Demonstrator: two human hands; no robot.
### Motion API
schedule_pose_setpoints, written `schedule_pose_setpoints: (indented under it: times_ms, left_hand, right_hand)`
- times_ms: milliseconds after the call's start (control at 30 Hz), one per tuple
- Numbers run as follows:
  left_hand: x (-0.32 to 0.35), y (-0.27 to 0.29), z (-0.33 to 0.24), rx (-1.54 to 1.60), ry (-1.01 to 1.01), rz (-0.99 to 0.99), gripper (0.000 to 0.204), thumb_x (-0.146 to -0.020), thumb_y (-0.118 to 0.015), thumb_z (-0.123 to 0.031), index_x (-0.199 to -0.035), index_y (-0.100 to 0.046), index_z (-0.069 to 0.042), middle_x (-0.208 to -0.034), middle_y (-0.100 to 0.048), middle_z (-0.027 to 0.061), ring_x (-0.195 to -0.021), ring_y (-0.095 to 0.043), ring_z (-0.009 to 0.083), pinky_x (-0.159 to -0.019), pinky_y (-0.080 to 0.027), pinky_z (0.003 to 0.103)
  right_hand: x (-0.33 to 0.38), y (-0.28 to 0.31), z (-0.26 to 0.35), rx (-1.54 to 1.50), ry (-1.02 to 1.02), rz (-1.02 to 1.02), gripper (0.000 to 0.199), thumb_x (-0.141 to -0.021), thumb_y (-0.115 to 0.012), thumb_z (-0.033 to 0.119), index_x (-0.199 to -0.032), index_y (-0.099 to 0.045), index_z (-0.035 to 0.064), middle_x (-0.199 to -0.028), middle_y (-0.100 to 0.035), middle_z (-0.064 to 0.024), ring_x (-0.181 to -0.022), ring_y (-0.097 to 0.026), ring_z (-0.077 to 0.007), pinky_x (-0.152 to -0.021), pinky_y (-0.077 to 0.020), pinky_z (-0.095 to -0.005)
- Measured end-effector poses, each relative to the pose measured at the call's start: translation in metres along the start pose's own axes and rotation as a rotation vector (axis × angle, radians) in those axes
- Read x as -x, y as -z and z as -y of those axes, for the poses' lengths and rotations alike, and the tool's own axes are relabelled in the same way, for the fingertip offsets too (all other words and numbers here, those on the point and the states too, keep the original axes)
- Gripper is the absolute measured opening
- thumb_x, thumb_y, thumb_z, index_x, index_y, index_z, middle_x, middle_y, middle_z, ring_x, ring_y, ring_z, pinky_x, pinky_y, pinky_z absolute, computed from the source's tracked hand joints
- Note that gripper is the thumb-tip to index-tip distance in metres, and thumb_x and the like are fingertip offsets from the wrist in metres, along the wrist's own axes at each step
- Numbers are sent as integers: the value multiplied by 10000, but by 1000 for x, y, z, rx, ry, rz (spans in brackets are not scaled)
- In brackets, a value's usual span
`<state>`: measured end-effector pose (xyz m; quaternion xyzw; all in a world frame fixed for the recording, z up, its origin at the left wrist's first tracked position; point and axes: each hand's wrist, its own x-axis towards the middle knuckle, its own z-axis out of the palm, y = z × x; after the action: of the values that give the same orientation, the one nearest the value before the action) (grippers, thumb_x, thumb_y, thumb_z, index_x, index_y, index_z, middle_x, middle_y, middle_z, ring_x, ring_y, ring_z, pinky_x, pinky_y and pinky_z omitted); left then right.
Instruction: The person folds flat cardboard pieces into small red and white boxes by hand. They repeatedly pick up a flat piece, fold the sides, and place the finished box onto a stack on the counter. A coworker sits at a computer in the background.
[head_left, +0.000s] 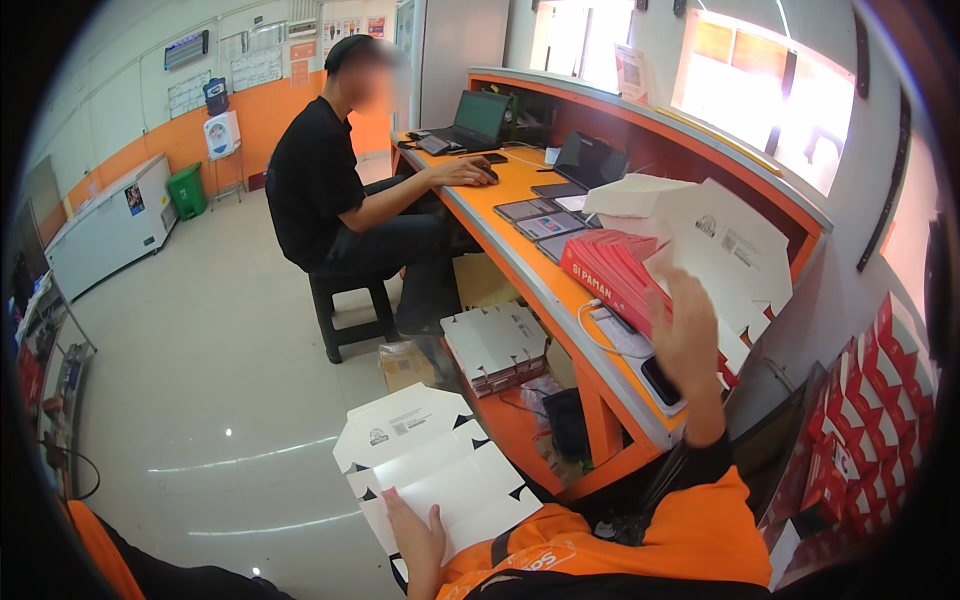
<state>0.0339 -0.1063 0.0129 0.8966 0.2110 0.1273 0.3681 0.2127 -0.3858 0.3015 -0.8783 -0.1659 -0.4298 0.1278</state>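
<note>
A flat, unfolded white cardboard box blank [455, 485] lies across my lap, with dark notched tabs along its folds. My left hand [412, 535] rests on its near left part, fingers laid on the card and thumb held apart. My right hand [688, 325] is raised at the desk's near end, fingers stretched upward and slightly blurred. It is beside a stack of folded red box blanks [605, 265] and in front of a large white box blank [735, 240] leaning on the desk. Whether it touches either blank, I cannot tell.
Phones, a cable and a laptop [590, 160] lie on the orange desk [520, 180]. A person [315, 190] sits on a black stool, one hand on a mouse. White blanks [495, 345] are stacked below the desk; red-and-white boxes [870, 430] are piled at right.
</note>
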Motion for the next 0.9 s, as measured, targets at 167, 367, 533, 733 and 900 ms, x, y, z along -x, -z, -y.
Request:
schedule_pose_setpoints:
  times_ms: [167, 367, 533, 733, 900]
  left_hand:
    - [-8, 0, -3, 116, 73, 62, 572, -951, -406, -271, -1333, -277, 134, -1373, -277, 322, -1300, -229, 446, -1085, -196, 451]
    - [-17, -12, 48, 214, 115, 9, 514, -991, -284, -381, -1068, -529, 65, -1120, -471, 220, -1040, -431, 323, -950, -330, 426]
    - [-21, 12, 66, 772, 255, 161, 671, -977, -213, -509, -1290, -420, 48, -1108, -530, 171, -1081, -492, 261, -1000, -321, 403]
    - [-5, 76, 42, 1057, 235, 498, 729, -952, -230, -559, -1444, -178, -23, -1344, -412, 186, -1263, -386, 309, -1086, -241, 413]
    - [31, 107, -18, 1187, -133, 450, 695, -924, -462, -98, -1461, -26, -37, -1502, -133, 146, -1387, -166, 263, -1086, -253, 378]
  right_hand:
    - [106, -51, 113, -789, -194, 906, 326, -898, -537, 328, -1060, -595, 50, -895, -637, -119, -829, -619, -274, -725, -483, -327]
    - [250, -189, 186, -1072, -563, 1527, 539, -898, -479, 532, -953, -496, -4, -707, -588, -83, -541, -599, -165, -474, -473, -302]
    - [267, -219, 208, -1457, -532, 1389, 371, -923, -519, 374, -993, -510, 10, -699, -583, -42, -492, -543, -105, -438, -423, -223]
    - [246, -210, 192, -1615, -637, 1479, 265, -917, -551, 277, -1042, -537, 43, -678, -555, 14, -488, -499, -54, -427, -390, -196]
    - [196, -178, 187, -1769, -871, 1161, 241, -916, -573, 267, -1038, -533, 64, -692, -562, 23, -501, -516, -32, -432, -417, -183]
